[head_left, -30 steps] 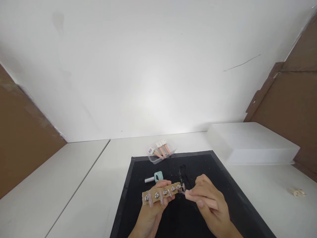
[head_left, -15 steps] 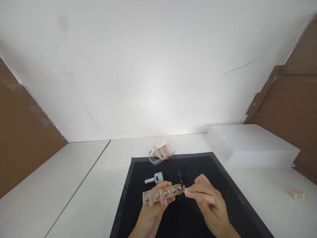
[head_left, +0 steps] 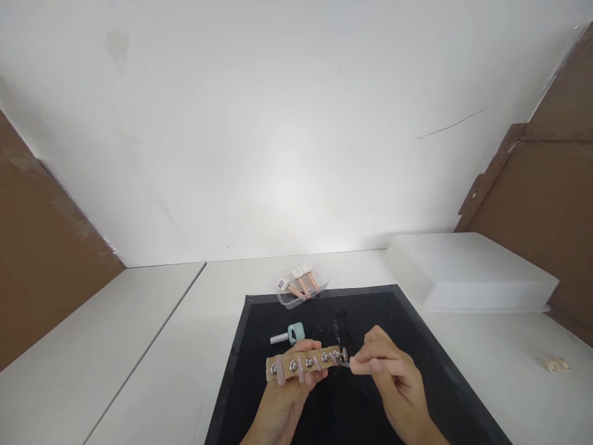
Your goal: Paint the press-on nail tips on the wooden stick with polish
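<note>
My left hand (head_left: 285, 398) grips a tan strip (head_left: 286, 360) from below, fingers wrapped behind it. A row of several silver metal studs runs along the strip, with glossy pinkish nail tips (head_left: 280, 371) on it. My right hand (head_left: 398, 383) pinches the pink handle of a nail polish brush (head_left: 364, 366). The brush end points left at the strip's right end, by the last nail tip (head_left: 344, 355); whether the bristles touch it I cannot tell. Just behind my left hand lies a teal nail polish bottle (head_left: 296, 333) with a silver cap.
A black mat (head_left: 264, 315) lies under my hands. At its back edge a clear tray (head_left: 291, 304) holds several pink-and-white bottles (head_left: 301, 281). A white translucent box (head_left: 486, 296) stands at right, with small cream rings (head_left: 553, 364) nearer me. Brown boards flank both sides.
The brush in my right hand has shifted slightly right and down, and its tip now sits a little lower by the strip's end. My left hand and the strip stay nearly still.
</note>
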